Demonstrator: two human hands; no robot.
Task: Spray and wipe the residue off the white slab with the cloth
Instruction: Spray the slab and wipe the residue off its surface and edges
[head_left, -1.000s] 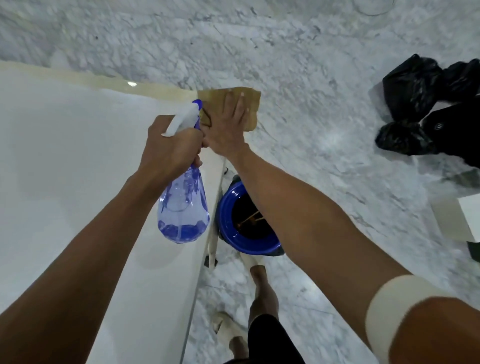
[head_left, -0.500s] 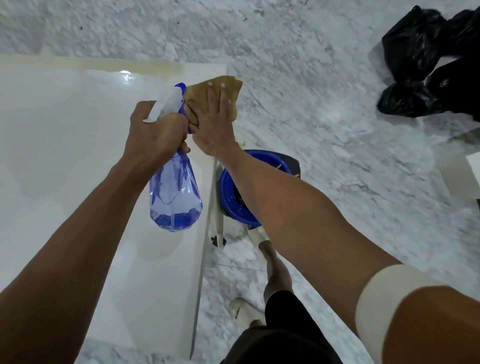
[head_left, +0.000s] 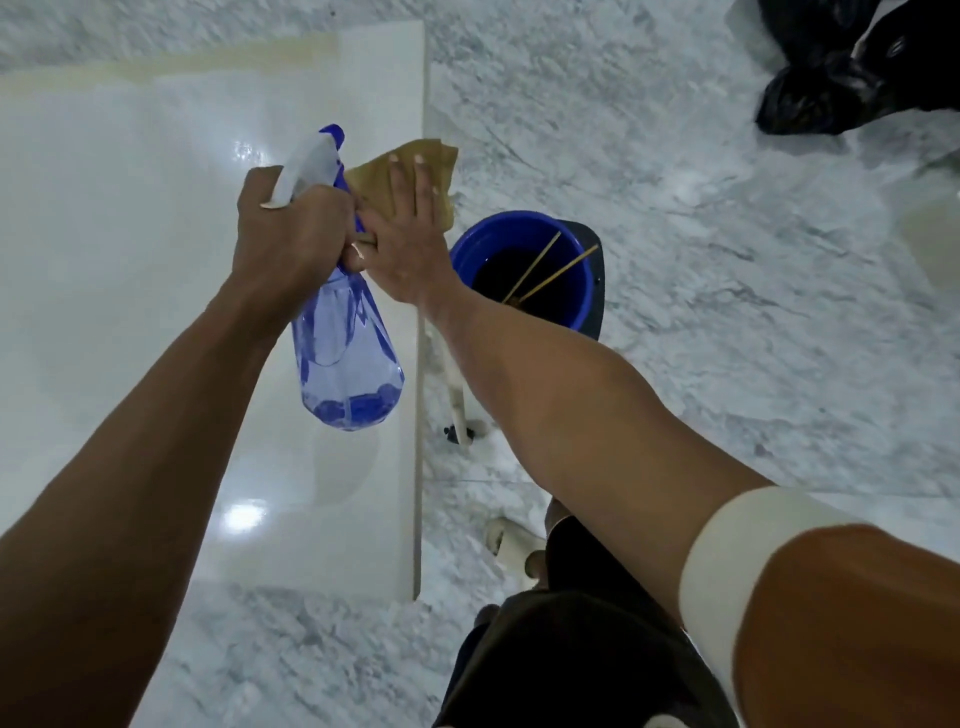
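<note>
A glossy white slab (head_left: 130, 270) fills the left of the head view, with a yellowish band of residue (head_left: 218, 65) along its far edge. My left hand (head_left: 291, 228) grips the neck of a clear blue spray bottle (head_left: 345, 353) with a white trigger, held above the slab near its right edge. My right hand (head_left: 410, 244) lies flat on a tan cloth (head_left: 415, 166), pressing it on the slab's right edge, its fingers pointing away from me. The two hands touch.
A blue bucket (head_left: 582, 291) with dark liquid and two thin sticks stands on the marbled floor right of the slab. Black bags (head_left: 831, 88) lie at the top right. My leg and a pale sandal (head_left: 511, 540) are below the right arm.
The cloth under my right hand has slid towards me along the slab's right edge, away from the far corner. The view has tilted down, and the bottle stays in my left hand.
</note>
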